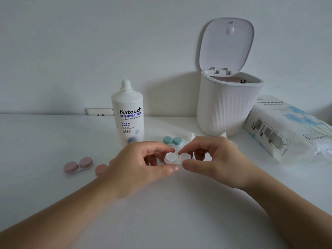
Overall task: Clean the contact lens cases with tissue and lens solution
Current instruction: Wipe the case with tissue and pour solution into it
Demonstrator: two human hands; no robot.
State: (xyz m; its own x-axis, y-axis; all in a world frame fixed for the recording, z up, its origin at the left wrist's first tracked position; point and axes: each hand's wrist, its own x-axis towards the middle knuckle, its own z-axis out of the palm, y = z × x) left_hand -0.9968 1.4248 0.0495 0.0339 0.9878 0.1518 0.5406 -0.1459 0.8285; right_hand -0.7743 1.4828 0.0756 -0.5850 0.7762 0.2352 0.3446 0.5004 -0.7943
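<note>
I've got the white lens case (177, 158) just in front of the solution bottle (128, 112), left hand (142, 164) and right hand (213, 159) each pinching a cap, probably unscrewing. Slip here, and a cap skitters toward the uncapped bottle.

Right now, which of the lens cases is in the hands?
The white lens case, with both hands pinching its caps: left hand, right hand. The pink case and the green case lie untouched on the table.
</note>
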